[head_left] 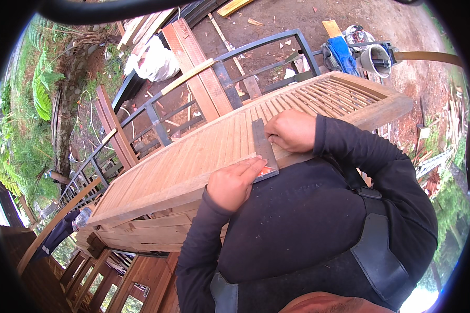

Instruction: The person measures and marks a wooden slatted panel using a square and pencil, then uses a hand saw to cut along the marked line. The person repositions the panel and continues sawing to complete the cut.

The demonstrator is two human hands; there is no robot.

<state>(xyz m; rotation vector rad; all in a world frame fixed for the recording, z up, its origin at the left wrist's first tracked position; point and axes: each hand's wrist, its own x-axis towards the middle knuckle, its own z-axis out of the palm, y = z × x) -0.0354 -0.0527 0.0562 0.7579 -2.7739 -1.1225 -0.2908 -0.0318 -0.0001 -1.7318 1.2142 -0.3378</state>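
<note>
An outdoor woodworking yard [418, 31] is surrounding a slatted wooden panel [193, 148]: planks [197, 73] are lying across a metal frame [307, 52], offcuts [255, 22] are littering bare earth [292, 18], ferns [43, 86] are growing alongside.

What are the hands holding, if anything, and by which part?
The left hand holds the square by its base end. The right hand is curled beside it; whether it grips anything cannot be told.

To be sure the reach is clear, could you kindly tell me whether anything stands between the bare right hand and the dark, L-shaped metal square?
Nothing visible does: the right hand is close beside the metal square, over the light-brown slatted wooden panel. The bare left hand lies at its near end.
</note>
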